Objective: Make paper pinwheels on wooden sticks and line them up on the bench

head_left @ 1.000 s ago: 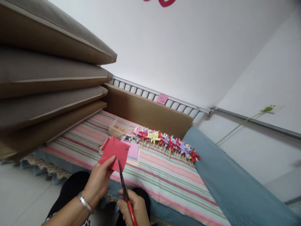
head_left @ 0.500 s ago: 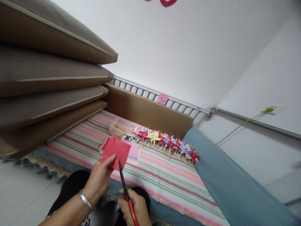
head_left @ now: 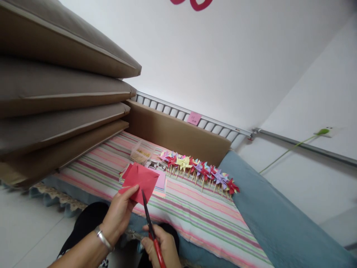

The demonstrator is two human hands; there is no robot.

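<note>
My left hand (head_left: 119,212), with a silver bangle at the wrist, pinches a square of red paper (head_left: 142,179) by its left lower edge, thumb on top. Slits show near the paper's upper corners. In my right hand (head_left: 163,243) are red-handled scissors (head_left: 148,217) with dark blades. The blades look closed, and their tips lie over the paper's lower edge. Behind the paper, partly covered by it, are a stack of coloured paper sheets (head_left: 161,179) and a clear plastic box (head_left: 139,152) with thin sticks in it.
Several paper pinwheels (head_left: 205,172) on sticks lie in a row on the striped cloth (head_left: 200,212). Big brown cushions (head_left: 69,83) are stacked at the left. A brown board (head_left: 178,130) stands along the back, before a radiator (head_left: 167,108) with a pink note (head_left: 194,118).
Hardly anything differs. The view has shifted slightly, and both hands keep hold of the red paper and the scissors, with the blade tips still at the paper's lower edge.
</note>
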